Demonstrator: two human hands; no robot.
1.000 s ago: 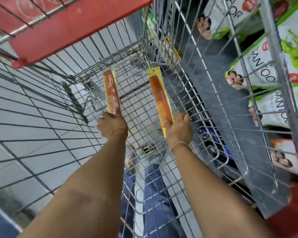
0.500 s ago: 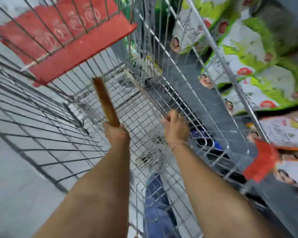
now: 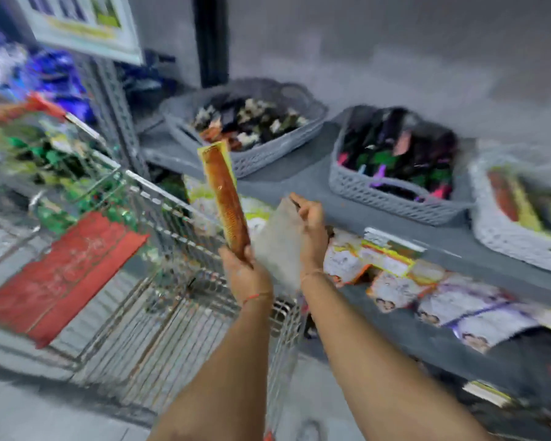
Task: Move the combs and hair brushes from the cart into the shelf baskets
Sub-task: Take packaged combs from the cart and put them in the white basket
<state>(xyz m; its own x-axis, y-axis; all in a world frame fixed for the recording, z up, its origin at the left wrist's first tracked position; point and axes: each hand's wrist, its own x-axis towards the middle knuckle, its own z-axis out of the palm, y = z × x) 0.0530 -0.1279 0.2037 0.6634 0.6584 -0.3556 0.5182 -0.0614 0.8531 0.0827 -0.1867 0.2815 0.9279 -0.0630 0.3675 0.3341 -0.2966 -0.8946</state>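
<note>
The left hand [image 3: 247, 276] grips the lower end of an upright brown comb [image 3: 225, 198] at frame centre. The right hand [image 3: 310, 232] clasps a blurred grey packet [image 3: 279, 246]. Behind, grey shelf baskets [image 3: 255, 155] sit upper right; the cart [image 3: 159, 300] lies lower left.

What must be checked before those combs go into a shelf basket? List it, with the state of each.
1. Left hand grips the brown comb by its lower end: ok.
2. Right hand holds a second packet: ok, but too blurred to confirm it is a comb.
3. Both hands are lifted above the cart: ok.
4. White basket at far right holds similar long brown and yellow items: ok, the likely target.
5. Room left in that basket: cannot tell.
6. Sharp view for aiming: not ok, motion blur.
</note>
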